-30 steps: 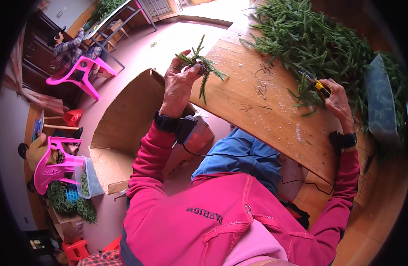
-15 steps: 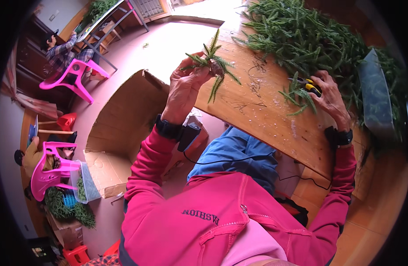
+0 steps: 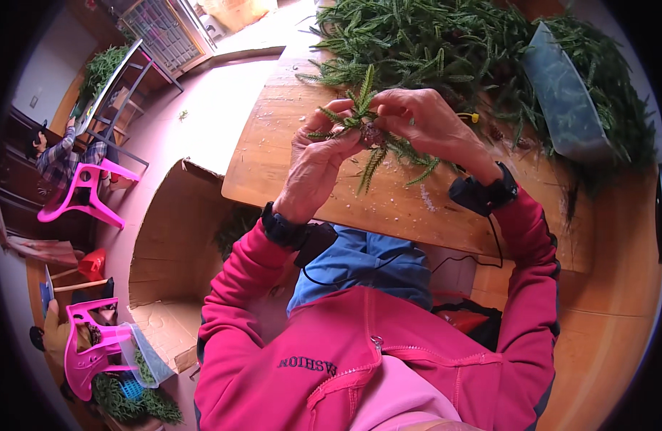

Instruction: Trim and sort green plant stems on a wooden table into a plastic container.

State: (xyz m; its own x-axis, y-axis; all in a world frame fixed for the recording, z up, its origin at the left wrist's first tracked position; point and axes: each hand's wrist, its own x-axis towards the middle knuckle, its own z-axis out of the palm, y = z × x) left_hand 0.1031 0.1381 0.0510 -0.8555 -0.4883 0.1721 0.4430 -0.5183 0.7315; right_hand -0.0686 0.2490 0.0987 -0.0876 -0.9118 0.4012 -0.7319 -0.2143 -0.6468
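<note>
Above the near part of the wooden table, a small green artificial pine sprig (image 3: 365, 90) with a brown pine cone (image 3: 372, 136) is in my left hand (image 3: 311, 167), its fingers closed round the base. My right hand (image 3: 428, 126) has come in from the other side, with thumb and fingertips pinched on the sprig beside the cone. Another loose sprig (image 3: 417, 154) shows below my right hand. Yellow-handled cutting pliers (image 3: 470, 117) lie just past my right wrist, mostly hidden.
Green pine sprigs (image 3: 431, 43) are heaped across the far side of the table (image 3: 273, 136), beside a clear plastic bin (image 3: 564, 93). An open cardboard box (image 3: 173, 244) stands at the left. Farther left, people sit on pink chairs (image 3: 86, 194). A black cable (image 3: 388, 262) crosses my lap.
My right hand has let go of the pliers and moved left to the sprig in my left hand. The whole view has shifted, with the table now farther left.
</note>
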